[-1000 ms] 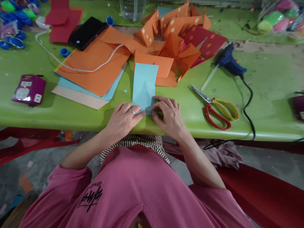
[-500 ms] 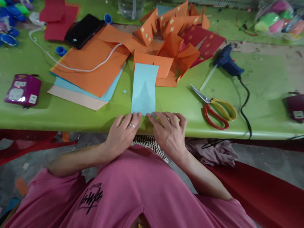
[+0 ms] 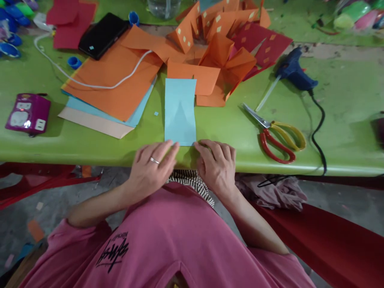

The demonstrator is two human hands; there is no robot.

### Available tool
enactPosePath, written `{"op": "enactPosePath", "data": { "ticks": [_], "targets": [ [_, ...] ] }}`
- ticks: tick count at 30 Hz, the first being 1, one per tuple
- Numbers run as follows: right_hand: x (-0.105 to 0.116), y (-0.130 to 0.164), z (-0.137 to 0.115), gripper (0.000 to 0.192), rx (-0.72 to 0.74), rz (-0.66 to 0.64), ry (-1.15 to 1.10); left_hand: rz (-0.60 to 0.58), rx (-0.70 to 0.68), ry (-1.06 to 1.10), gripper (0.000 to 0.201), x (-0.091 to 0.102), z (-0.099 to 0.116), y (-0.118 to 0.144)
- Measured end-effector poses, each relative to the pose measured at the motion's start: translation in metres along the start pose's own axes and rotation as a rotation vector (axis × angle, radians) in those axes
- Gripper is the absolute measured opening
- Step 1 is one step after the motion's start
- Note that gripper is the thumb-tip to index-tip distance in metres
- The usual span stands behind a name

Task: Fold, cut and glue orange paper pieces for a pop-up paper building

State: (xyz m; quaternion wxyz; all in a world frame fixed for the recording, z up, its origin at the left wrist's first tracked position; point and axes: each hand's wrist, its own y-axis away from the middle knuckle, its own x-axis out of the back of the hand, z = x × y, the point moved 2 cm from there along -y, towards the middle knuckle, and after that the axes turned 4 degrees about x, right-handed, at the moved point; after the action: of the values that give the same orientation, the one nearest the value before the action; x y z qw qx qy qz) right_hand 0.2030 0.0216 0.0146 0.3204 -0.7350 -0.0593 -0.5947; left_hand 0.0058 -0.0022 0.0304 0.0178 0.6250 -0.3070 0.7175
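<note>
The clear bottle (image 3: 163,8) at the far edge is cut off by the top of the frame, showing only its base. The left hand (image 3: 151,166) covers the worktop (image 3: 345,120) edge beneath it. The purple box (image 3: 379,130) at far right is cropped.

Light blue paper strip (image 3: 180,112) flat on green table (image 3: 345,120), near edge. Left hand (image 3: 153,164) and right hand (image 3: 217,162) at strip's near end, fingertips touching its corners, palms down. Right of strip: red-and-yellow scissors (image 3: 277,134), blue glue gun (image 3: 295,74) beyond. Behind strip: folded orange paper pieces (image 3: 216,52). Left of strip: stacked paper sheets (image 3: 111,86), black phone (image 3: 102,36), purple power strip (image 3: 27,114).
</note>
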Motion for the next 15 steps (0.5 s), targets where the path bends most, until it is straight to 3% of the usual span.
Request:
{"op": "enactPosePath", "data": {
  "ticks": [3, 7, 10, 15],
  "targets": [
    [-0.001, 0.001, 0.000, 0.029, -0.012, -0.007, -0.011, 0.014, -0.120, 0.054, 0.056, -0.011, 0.022, -0.007],
    [-0.001, 0.002, -0.001, 0.035, -0.023, -0.018, -0.016, -0.068, -0.049, 0.104, 0.072, -0.033, 0.031, -0.014],
    [0.000, 0.001, -0.002, 0.037, -0.043, 0.002, -0.002, -0.071, -0.059, 0.110, 0.071, -0.036, 0.024, -0.011],
    [-0.001, 0.002, -0.002, 0.040, -0.045, 0.005, -0.037, -0.086, -0.002, 0.082, 0.070, -0.020, -0.004, 0.010]
  ]
}}
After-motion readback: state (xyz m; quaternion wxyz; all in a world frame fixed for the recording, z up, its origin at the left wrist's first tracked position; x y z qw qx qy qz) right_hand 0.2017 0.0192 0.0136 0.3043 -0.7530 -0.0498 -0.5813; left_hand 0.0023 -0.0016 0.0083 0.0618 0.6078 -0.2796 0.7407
